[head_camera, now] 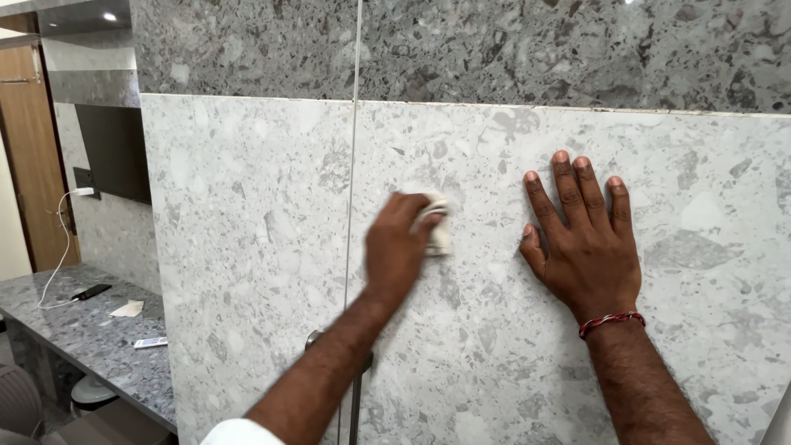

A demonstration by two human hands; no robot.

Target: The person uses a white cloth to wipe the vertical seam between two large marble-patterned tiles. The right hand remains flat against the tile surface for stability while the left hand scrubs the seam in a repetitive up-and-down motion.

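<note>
My left hand (395, 247) presses a small white cloth (439, 227) against a pale grey speckled stone panel (247, 247), my fingers closed around the wad and gripping it. The cloth sits just right of the thin vertical seam (353, 206) between two panels, about midway up the wall, and the hand shows some blur. My right hand (585, 243) lies flat on the neighbouring panel (700, 272), fingers open and spread, palm touching the stone, holding nothing. A red thread bracelet (611, 321) circles that wrist. The two hands are near each other but apart. Above both panels runs a darker grey stone band (494, 49). A metal handle (356, 387) shows low on the seam, partly hidden behind my left forearm. At far left, a dark speckled tabletop (82, 330) carries a black phone (91, 292) on a white cable (59, 247), a scrap of paper (128, 309) and a white remote (151, 342). A wooden door (29, 156) stands beyond.
</note>
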